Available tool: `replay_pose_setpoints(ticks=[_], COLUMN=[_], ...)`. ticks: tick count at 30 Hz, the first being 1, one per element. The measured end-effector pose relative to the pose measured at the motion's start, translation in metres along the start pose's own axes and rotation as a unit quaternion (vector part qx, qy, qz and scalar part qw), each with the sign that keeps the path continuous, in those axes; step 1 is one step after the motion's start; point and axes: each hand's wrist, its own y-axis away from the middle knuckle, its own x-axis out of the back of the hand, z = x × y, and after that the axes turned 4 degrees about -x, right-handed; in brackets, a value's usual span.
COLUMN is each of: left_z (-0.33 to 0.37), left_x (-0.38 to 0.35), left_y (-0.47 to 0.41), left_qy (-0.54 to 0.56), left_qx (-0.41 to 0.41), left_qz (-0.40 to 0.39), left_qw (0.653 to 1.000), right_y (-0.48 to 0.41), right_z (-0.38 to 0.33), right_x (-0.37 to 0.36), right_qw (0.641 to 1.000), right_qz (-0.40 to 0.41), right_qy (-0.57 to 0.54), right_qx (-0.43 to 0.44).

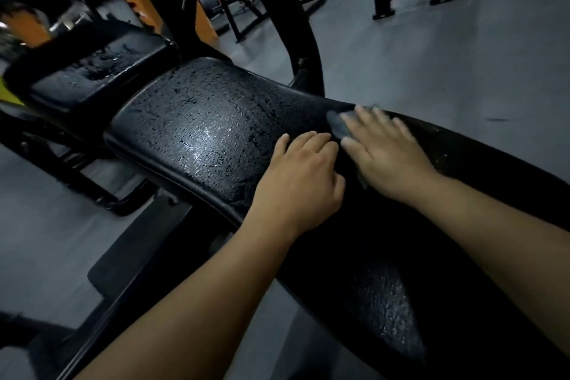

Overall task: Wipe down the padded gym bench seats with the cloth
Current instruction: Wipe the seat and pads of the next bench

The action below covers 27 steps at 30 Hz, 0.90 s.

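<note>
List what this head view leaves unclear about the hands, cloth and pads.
All head view.
- Cloth: mostly under the right hand, motion-blurred.
- Left hand: fingertips curl into the crease between pads, grip hidden.
- Long pad: cut off by right and bottom edges.
- Far pad: too dim to judge its surface.

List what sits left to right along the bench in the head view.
small pad → seat pad → left hand → right hand. The cloth lies under the right hand and spans the gap between both hands, so it is left unranked.
</note>
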Motion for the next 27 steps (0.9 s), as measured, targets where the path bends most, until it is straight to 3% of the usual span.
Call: replay_pose_setpoints(ticks=[3,6,9,12,14,16,18,21,24,27], left_z=[0.001,0.004,0.005,0.001,-0.011,-0.035,-0.067,-0.094,-0.098,-0.097], left_x=[0.0,-0.001,-0.002,0.003,0.013,0.025,0.037,0.04,0.035,0.035], left_y=[-0.002,-0.002,-0.003,0.0,0.003,-0.002,-0.012,-0.018,-0.015,-0.016], left_qy=[0.006,0.005,0.005,0.02,0.0,-0.052,-0.062,-0.059,-0.043,-0.038], left_qx=[0.0,0.001,-0.001,-0.018,-0.046,-0.065,-0.059,-0.056,-0.061,-0.055], left_qz=[-0.006,0.0,0.01,0.024,0.011,-0.027,-0.064,-0.093,-0.067,-0.051], left_qw=[1.0,1.0,1.0,0.999,0.999,0.996,0.994,0.992,0.995,0.996], right_y=[0.05,0.022,-0.022,0.003,0.038,0.041,0.011,-0.032,-0.011,0.041], right_z=[0.028,0.056,0.013,-0.021,-0.005,0.03,0.047,0.006,-0.029,-0.009], right_x=[0.009,0.013,0.006,-0.001,0.005,0.014,0.013,0.002,0.002,0.008], right_qw=[0.997,0.999,0.993,1.0,0.996,0.996,1.0,0.998,0.999,0.992], right_qz=[-0.027,-0.019,0.005,0.012,-0.008,-0.023,-0.014,0.005,-0.01,-0.026], right_qy=[-0.012,0.004,0.015,0.007,-0.023,-0.018,0.002,0.01,-0.009,-0.022], right_qx=[0.07,-0.034,-0.12,-0.006,0.085,0.085,0.009,-0.054,0.033,0.125])
